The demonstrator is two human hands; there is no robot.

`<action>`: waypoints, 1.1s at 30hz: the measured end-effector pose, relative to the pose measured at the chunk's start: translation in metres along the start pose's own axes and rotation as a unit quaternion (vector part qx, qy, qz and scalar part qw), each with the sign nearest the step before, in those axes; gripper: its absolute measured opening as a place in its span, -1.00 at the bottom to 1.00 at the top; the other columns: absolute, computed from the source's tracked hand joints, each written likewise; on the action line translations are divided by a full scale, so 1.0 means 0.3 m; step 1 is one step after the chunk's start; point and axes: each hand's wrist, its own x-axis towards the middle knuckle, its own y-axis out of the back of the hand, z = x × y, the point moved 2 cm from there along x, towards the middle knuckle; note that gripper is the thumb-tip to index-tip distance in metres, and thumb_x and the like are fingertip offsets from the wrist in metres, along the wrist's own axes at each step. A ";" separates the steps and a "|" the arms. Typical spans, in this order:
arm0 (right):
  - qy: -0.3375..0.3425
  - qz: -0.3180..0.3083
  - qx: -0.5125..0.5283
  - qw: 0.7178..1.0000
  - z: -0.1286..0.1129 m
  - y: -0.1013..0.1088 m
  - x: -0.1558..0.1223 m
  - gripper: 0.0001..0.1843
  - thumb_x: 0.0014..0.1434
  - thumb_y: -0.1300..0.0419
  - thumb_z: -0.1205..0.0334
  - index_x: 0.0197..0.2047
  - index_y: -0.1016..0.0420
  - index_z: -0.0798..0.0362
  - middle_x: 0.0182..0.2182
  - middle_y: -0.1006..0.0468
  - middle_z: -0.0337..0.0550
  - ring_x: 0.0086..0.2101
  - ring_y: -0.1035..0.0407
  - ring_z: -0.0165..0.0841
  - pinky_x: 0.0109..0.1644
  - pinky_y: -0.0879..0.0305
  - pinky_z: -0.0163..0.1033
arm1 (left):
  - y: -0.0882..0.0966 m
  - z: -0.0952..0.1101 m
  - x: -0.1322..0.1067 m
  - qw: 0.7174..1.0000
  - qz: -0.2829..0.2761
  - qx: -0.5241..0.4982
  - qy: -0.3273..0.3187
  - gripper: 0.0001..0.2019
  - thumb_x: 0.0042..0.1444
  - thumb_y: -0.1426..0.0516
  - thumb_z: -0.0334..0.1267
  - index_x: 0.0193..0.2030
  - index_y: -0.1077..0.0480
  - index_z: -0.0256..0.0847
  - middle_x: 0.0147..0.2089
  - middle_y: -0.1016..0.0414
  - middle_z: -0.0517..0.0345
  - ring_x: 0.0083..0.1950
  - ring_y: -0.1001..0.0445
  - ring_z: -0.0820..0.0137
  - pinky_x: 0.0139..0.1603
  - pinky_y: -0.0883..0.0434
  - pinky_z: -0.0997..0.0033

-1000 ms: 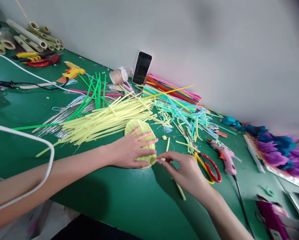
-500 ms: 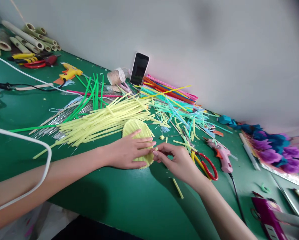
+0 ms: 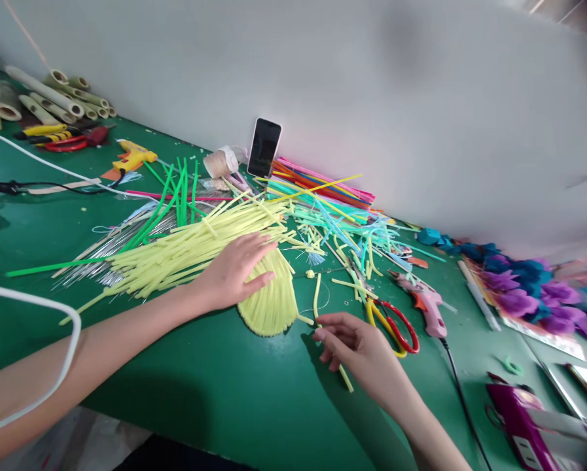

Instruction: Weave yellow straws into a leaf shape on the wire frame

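A pale yellow leaf-shaped piece (image 3: 268, 304), made of pipe cleaners laid side by side, lies flat on the table with a short stub at its lower right. My left hand (image 3: 237, 271) rests across its upper left part with fingers stretched out, partly over the yellow bundle. Right of the piece is my right hand (image 3: 356, 350), fingers loosely curled, thumb and forefinger slightly apart near the stub. Beneath that hand runs a single yellow pipe cleaner (image 3: 317, 294), its middle hidden. A large bundle of yellow pipe cleaners (image 3: 175, 252) lies behind the left forearm.
Scissors (image 3: 398, 327) and a pink glue gun (image 3: 428, 307) lie to the right, a purple power strip (image 3: 514, 418) nearer me. Coloured pipe cleaners (image 3: 322, 183) and a phone (image 3: 264, 147) are by the wall. A yellow glue gun (image 3: 133, 156) and bamboo tubes (image 3: 72, 98) are left.
My left hand has slid up and left, uncovering most of the leaf-shaped piece. My right hand has drawn away from the piece's edge, down and right. The view has shifted slightly.
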 end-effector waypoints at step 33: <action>0.043 -0.053 0.341 0.938 0.000 -0.053 0.052 -0.61 0.01 -0.40 0.08 -0.12 -0.60 0.11 -0.25 -0.63 -0.08 -0.29 -0.51 -0.41 -0.10 -0.45 -0.29 | 0.065 0.007 0.004 0.844 0.165 -0.398 0.319 -0.57 -0.01 -0.24 0.07 -0.10 -0.42 -0.17 -0.33 -0.50 0.18 -0.35 -0.48 0.33 -0.32 -0.39 0.41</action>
